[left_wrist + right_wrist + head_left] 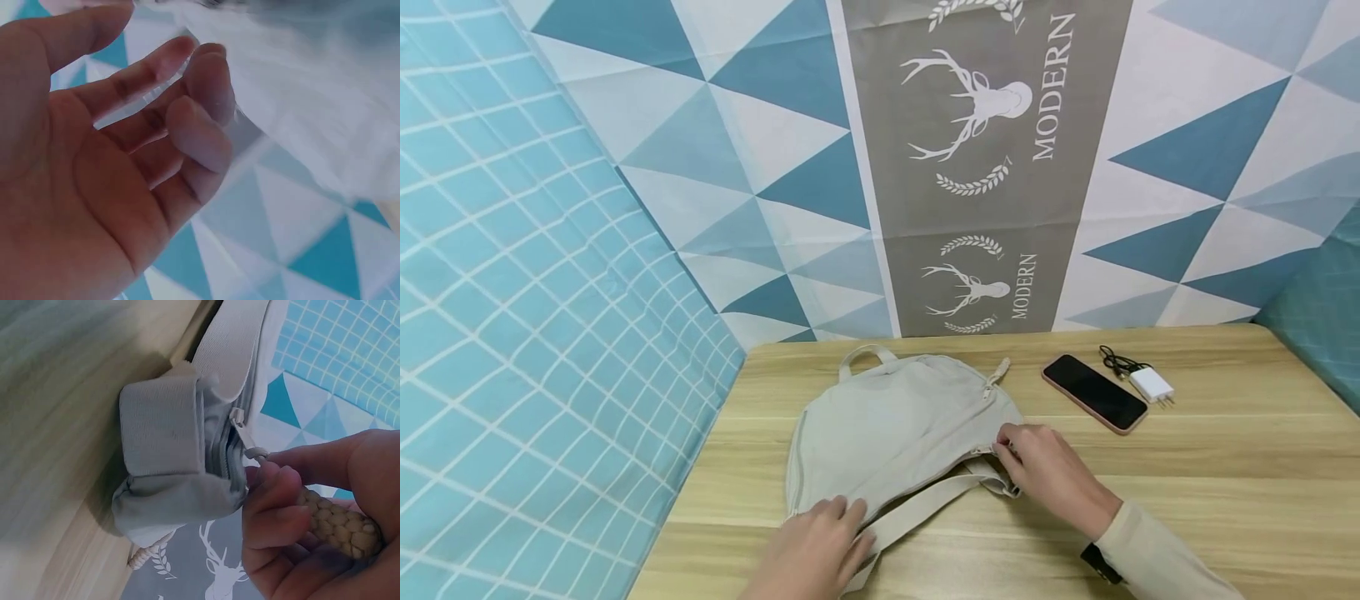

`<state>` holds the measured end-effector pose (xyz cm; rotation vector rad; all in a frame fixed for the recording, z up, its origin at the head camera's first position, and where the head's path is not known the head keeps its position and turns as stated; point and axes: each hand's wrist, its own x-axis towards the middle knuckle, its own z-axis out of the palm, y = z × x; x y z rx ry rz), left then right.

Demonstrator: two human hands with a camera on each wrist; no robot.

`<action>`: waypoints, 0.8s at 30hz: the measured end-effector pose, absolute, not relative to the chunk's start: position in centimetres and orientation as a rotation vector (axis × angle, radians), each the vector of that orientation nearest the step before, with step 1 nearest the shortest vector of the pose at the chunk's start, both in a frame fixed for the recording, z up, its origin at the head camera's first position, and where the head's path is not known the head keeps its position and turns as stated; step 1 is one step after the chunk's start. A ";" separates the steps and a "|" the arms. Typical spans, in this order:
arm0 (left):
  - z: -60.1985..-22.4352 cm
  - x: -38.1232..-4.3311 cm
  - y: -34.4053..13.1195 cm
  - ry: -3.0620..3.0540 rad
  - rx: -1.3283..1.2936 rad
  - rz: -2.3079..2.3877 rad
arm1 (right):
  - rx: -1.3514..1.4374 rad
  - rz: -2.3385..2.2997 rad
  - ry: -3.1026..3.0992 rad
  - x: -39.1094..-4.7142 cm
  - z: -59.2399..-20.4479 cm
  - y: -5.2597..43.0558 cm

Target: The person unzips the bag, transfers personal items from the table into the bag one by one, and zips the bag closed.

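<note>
The wood-grain tabletop [1240, 475] is carrying everything here, with the pale backpack [872, 417] lying on its left part, its carry loop pointing toward the far side. A webbing strap [917, 512] is running along the bag's near edge. At the near left end of that edge, the person's left hand [820, 542] is hanging loosely curved, gripping nothing; whether its fingertips are touching the cloth I cannot tell. The right hand [1052, 471] is working at the bag's near right edge, its thumb and fingers bent in a pinch. Farther right, a phone [1093, 392] is lying screen up, and just beyond it a white charger [1151, 384] is sitting beside a dark cable [1120, 362]. What the right hand is pinching is a braided pull [344, 525], knotted to a small zip slider [237, 417]. To my eye, the person is working the zip; how far it is standing open I cannot make out. Moving that slider would be calling for a firm pinch, an even draw along the teeth, and the left hand steadying the slack cloth.
</note>
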<state>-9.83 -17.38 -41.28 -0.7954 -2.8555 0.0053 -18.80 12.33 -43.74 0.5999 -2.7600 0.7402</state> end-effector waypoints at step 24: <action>-43.7 -21.6 -7.1 -2.646 -1.170 0.255 | 0.537 0.962 -2.792 -18.0 -44.0 12.6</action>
